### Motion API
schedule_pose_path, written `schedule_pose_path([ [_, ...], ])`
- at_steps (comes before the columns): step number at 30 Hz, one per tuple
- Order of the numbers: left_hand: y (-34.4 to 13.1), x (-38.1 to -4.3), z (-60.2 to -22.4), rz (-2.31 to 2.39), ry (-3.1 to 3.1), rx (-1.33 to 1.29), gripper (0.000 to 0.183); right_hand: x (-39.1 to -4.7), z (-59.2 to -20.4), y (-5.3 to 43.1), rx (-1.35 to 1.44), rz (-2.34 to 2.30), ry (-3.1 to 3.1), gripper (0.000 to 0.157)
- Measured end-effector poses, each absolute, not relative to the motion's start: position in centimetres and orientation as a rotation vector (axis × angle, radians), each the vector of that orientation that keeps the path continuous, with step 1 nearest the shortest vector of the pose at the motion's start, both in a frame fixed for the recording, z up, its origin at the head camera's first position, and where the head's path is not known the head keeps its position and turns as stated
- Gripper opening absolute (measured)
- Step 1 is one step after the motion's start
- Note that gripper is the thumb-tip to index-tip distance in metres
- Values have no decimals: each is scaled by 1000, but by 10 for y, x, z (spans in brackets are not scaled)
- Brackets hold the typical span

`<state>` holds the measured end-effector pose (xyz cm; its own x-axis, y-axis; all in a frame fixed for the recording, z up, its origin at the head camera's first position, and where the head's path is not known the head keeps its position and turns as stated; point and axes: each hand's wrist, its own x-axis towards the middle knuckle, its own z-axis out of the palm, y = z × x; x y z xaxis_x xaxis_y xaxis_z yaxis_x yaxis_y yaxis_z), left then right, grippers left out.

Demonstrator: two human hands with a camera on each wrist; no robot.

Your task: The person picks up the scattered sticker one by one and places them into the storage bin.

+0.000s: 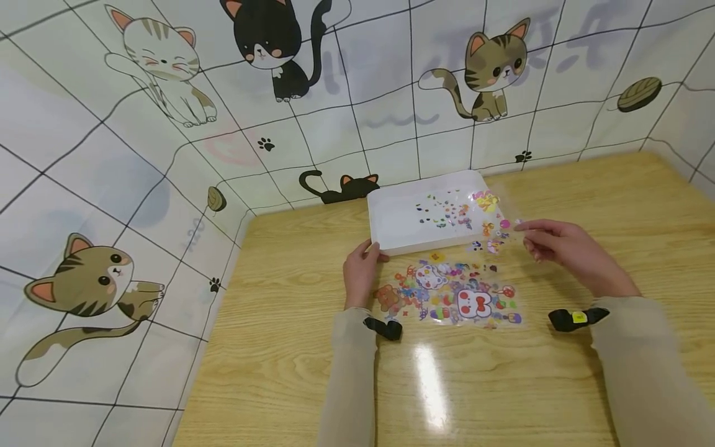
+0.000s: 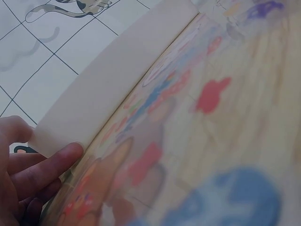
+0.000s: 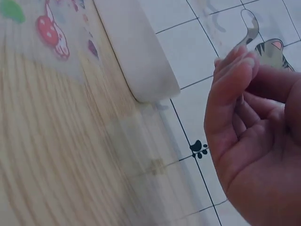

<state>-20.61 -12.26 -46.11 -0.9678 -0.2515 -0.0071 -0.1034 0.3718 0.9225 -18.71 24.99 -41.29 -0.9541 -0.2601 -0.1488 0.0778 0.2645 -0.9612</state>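
Note:
My left hand [image 1: 360,273] grips the near left corner of a shallow white tray [image 1: 396,217], thumb on the rim; in the left wrist view fingers [image 2: 51,169] lie along its wall. Beyond the tray's right end, my right hand [image 1: 572,253] pinches the edge of a clear sticker sheet [image 1: 493,226] with thumb and fingertips. That sheet overlaps the tray's right side and bears yellow, orange and pink stickers. In the right wrist view the fingertips [image 3: 235,70] are close together. Small colourful stickers [image 1: 441,211] show over the tray's floor.
Clear sheets with larger cartoon stickers [image 1: 475,304], a white bunny face and a brown bear among them, lie in front of the tray. The wooden table [image 1: 290,372] meets a tiled wall [image 1: 385,124] with cat drawings, right behind the tray.

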Motion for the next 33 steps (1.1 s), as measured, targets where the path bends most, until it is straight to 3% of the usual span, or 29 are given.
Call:
schedule_pose_path([
  [17, -124, -208, -465, -1662, -2494, 319, 45, -206, -411, 222, -33, -1880, 2245, 58],
  [33, -123, -206, -463, -1666, -2460, 329, 43, -235, -400, 209, -89, -1780, 2282, 47],
])
